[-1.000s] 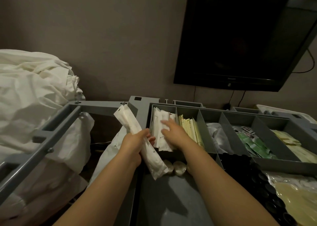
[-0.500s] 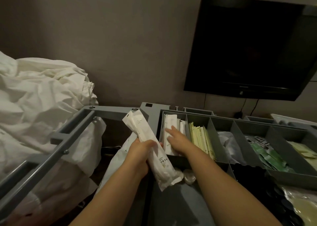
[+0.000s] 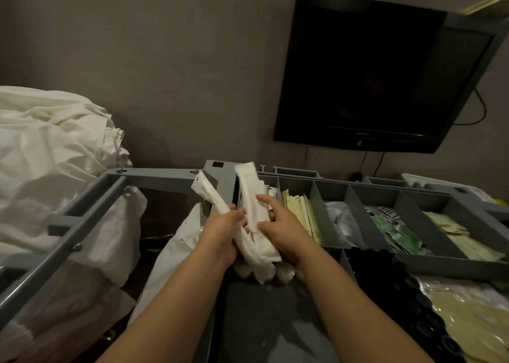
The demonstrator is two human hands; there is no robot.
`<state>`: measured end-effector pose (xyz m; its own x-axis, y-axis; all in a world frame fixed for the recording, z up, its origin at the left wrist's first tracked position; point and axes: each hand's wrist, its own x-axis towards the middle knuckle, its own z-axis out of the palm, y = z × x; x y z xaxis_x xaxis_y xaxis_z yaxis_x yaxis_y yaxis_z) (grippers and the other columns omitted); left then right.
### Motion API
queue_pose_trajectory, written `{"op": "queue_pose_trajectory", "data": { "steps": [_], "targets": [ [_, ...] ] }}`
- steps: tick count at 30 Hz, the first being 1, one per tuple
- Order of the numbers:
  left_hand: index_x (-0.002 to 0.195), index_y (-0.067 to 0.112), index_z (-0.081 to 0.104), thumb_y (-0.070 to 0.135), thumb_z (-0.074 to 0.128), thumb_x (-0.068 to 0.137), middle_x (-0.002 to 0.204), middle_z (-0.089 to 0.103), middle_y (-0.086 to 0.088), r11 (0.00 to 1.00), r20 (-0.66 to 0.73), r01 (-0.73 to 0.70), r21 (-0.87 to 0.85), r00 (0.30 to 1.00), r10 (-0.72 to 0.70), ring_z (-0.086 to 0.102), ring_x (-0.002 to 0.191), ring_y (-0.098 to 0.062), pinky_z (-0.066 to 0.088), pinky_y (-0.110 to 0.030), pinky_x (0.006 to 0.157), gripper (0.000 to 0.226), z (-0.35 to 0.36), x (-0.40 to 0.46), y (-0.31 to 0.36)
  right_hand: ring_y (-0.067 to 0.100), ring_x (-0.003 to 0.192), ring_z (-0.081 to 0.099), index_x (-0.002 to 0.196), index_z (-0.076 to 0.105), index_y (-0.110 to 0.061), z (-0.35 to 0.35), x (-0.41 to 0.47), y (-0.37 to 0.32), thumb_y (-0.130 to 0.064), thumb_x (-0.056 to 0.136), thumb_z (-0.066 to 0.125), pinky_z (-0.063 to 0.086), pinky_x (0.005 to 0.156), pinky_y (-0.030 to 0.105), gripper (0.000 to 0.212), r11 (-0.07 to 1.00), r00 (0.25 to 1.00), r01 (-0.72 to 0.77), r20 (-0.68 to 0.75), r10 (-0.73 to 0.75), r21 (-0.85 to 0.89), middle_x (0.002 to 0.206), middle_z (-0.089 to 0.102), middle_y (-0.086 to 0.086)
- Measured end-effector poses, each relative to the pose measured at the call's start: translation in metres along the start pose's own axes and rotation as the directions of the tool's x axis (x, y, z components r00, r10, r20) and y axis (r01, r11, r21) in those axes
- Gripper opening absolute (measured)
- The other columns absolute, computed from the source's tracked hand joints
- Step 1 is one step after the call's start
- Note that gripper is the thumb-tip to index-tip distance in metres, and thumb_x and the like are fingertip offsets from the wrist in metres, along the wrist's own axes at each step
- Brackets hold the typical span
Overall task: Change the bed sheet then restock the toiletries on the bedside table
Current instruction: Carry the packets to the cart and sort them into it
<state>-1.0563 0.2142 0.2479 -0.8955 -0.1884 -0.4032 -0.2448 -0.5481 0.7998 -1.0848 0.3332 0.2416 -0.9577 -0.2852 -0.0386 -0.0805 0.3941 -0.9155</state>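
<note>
Above the cart tray [image 3: 275,321], long white packets [image 3: 252,197] upright, gripped by left hand [image 3: 220,233] and right hand [image 3: 278,225].

Packet print [image 3: 249,194] illegible; round items [image 3: 285,276] half hidden under hands [image 3: 278,225].

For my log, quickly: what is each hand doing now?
Left hand: closed around a bundle of white packets.
Right hand: pinching one more white packet, lifted from the cart tray.

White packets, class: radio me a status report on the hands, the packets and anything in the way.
Left hand grips white packets. Right hand pinches another packet lifted above the cart tray. Nothing blocking; piled white linen off left.
</note>
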Motion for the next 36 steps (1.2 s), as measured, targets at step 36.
{"op": "queue_pose_trajectory", "data": {
  "steps": [36],
  "targets": [
    [0.134, 0.012, 0.046, 0.031, 0.043, 0.100, 0.117, 0.051, -0.001, 0.987, 0.066, -0.025, 0.156, 0.998, 0.015, 0.048, 0.116, -0.019, 0.039, -0.035, 0.101, 0.039, 0.037, 0.024, -0.008, 0.022, 0.107, 0.052, 0.139, 0.039, -0.019, 0.004, 0.027, 0.001, -0.018, 0.096, 0.048, 0.047, 0.084, 0.029, 0.044, 0.935, 0.947, -0.194, -0.303, 0.101, -0.296, 0.130, 0.041, 0.009]
  ]
}}
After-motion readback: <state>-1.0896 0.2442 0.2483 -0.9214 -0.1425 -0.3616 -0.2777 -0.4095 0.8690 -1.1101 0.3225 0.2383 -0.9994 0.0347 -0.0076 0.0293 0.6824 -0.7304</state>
